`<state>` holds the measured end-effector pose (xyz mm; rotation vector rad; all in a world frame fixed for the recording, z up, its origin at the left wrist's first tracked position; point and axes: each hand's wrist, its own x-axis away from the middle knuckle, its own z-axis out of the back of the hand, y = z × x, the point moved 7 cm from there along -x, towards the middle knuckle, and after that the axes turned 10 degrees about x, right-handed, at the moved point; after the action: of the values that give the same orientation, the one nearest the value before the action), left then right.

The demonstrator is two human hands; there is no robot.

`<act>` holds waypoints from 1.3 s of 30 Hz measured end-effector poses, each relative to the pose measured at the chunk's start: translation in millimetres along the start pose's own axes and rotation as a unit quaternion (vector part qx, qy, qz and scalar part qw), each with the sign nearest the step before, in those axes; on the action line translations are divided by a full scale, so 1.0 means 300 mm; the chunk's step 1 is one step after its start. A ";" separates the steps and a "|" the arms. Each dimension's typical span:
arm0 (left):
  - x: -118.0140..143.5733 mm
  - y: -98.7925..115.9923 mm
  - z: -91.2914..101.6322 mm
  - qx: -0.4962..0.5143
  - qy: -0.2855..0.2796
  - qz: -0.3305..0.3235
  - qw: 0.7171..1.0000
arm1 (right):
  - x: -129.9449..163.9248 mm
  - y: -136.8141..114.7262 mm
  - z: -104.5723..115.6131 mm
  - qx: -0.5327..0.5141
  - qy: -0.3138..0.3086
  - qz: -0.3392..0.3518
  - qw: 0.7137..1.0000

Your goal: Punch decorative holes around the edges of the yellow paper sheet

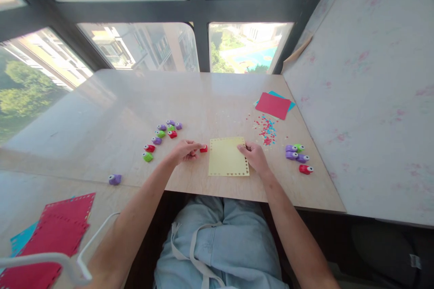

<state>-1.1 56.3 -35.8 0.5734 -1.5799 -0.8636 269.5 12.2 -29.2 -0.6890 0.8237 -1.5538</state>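
The left hand [185,150] pinches a red punch [204,148] at the yellow sheet's [228,157] left edge; the right hand [253,153], fingers curled, pins the sheet's upper right corner. The sheet lies flat near the table's [118,113] front edge, its border punched with holes. At ten o'clock from the left hand sit about nine punches [162,133]; one purple punch [115,179] lies alone at eight. Four punches [297,156] sit at three o'clock of the right hand, confetti [267,130] and red paper [273,105] at one. The far tabletop is open.
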 end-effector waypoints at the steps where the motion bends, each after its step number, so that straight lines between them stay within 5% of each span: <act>1: 0.007 0.002 0.002 0.001 0.013 -0.024 1.000 | 0.001 0.004 0.000 -0.008 0.001 -0.003 1.000; 8: 0.077 0.010 -0.015 -0.107 0.066 -0.240 0.962 | 0.016 0.057 0.023 -0.175 0.067 -0.052 0.981; 14: 0.070 0.022 -0.035 -0.195 0.090 -0.297 0.930 | 0.028 0.076 0.031 -0.296 0.091 -0.054 0.949; 18: 0.073 0.012 0.017 -0.018 0.100 -0.283 0.954 | 0.037 0.077 0.034 -0.289 0.099 -0.057 0.951; 22: 0.089 -0.007 0.087 0.202 0.088 -0.295 0.930 | 0.045 0.069 0.042 -0.216 0.113 -0.041 0.969; 28: 0.113 -0.039 0.105 0.278 0.098 -0.283 0.913 | 0.049 0.052 0.036 -0.128 0.105 -0.014 0.986; 34: 0.196 0.025 -0.054 0.156 0.105 -0.309 0.932 | 0.049 0.017 0.037 -0.059 0.116 0.018 0.991; 39: 0.270 0.139 -0.357 -0.006 -0.005 -0.363 0.932 | 0.050 -0.018 0.020 -0.022 0.114 0.035 0.993</act>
<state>92.2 -3.5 50.8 1.1833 -1.3675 -1.4177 269.2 -3.0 -21.6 -0.5137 1.0427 -1.5725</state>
